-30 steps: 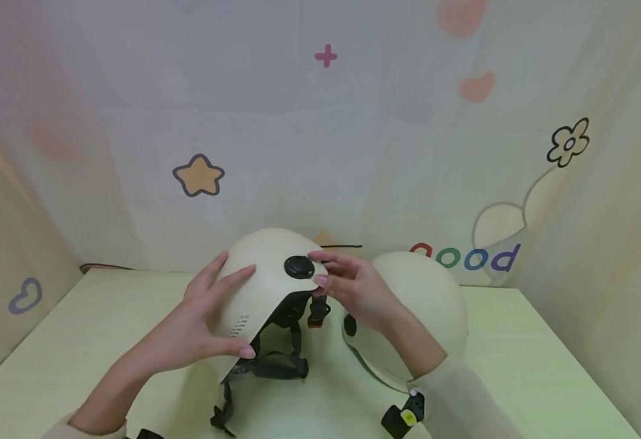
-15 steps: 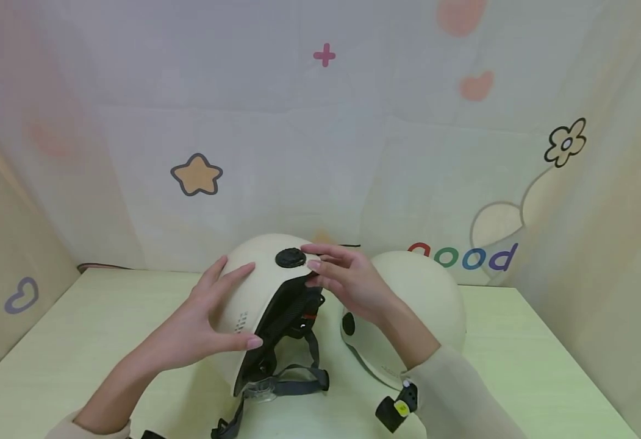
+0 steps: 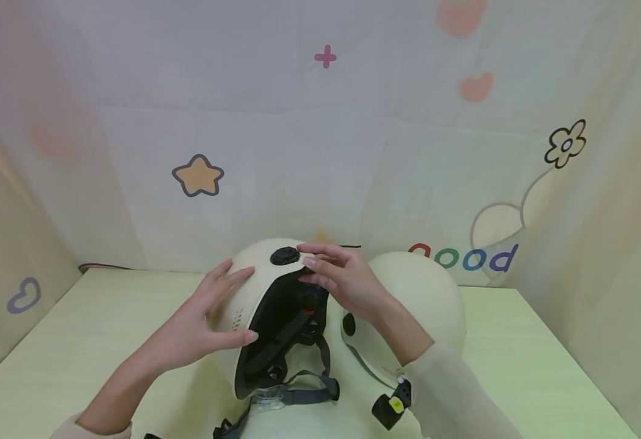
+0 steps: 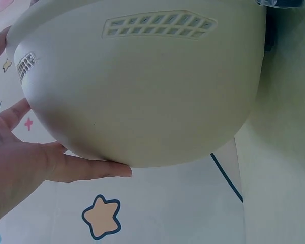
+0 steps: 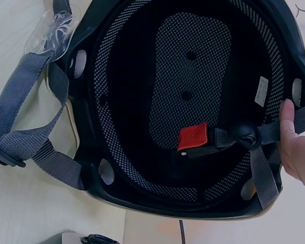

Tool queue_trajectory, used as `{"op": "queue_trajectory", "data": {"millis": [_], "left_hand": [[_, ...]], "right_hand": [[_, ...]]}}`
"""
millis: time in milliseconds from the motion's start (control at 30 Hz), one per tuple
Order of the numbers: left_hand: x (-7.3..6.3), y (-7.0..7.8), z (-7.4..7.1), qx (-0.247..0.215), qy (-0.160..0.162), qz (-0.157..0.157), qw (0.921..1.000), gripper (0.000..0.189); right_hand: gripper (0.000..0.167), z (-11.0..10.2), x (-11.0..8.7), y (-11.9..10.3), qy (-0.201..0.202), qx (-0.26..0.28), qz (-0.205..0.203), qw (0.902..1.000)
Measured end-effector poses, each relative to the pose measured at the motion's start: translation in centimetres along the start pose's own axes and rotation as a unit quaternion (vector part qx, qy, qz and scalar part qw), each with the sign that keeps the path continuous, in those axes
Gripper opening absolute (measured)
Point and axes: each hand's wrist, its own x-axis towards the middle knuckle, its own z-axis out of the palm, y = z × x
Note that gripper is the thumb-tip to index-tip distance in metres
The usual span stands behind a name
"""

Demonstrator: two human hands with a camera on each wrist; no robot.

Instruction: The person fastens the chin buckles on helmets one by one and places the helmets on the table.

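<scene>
A cream helmet (image 3: 262, 259) is tilted on the table, its dark padded inside turned toward the right. My left hand (image 3: 199, 329) holds its left side, fingers spread over the shell and the thumb by the rim. At the upper right, my right hand (image 3: 347, 280) pinches the rim beside a round black vent (image 3: 285, 256). Grey chin straps (image 3: 310, 395) and a clear chin piece (image 3: 268, 397) hang below. In the right wrist view, a red buckle tab (image 5: 193, 136) lies across the padding, and the right thumb presses the rim next to a strap.
Behind my right forearm stands a second cream helmet (image 3: 435, 305), partly covered by the arm. Both rest on a pale green table (image 3: 523, 360). A printed cloth (image 3: 276, 152) with stars and hearts hangs at the back and sides.
The helmet has turned and tipped so that more of its dark inside shows and its straps have swung right. Both hands keep their hold; the right moves slightly left with the rim.
</scene>
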Motion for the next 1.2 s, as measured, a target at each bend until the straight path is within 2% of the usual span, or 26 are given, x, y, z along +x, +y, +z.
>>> {"op": "queue_trajectory", "data": {"millis": [200,400,567,800,1067,1200], "left_hand": [[-0.1,-0.3,0.0,-0.024,-0.002,-0.006,0.9997,0.076],[-0.1,-0.7,0.0,-0.065,-0.013,-0.029,0.9974,0.075],[0.0,-0.8,-0.2,-0.07,-0.016,-0.034,0.9968,0.075],[0.1,-1.4,-0.2,-0.08,-0.013,-0.041,0.9959,0.073],[0.2,-1.9,-0.2,-0.083,-0.011,-0.023,0.9962,0.067],[0.1,-1.9,-0.3,-0.082,-0.009,-0.017,0.9965,0.064]], "right_hand": [[0.035,0.0,0.2,0.2,-0.001,-0.002,0.0,1.0],[0.038,-0.1,0.3,0.5,-0.008,-0.012,0.006,0.9999],[0.043,-0.1,0.3,0.7,-0.013,-0.037,0.017,0.9991],[0.045,-0.1,0.5,1.0,-0.029,-0.052,0.008,0.9982],[0.05,-0.5,0.5,1.0,-0.023,-0.12,0.015,0.9924],[0.054,-0.6,0.4,0.9,-0.033,-0.144,0.016,0.9889]]}}
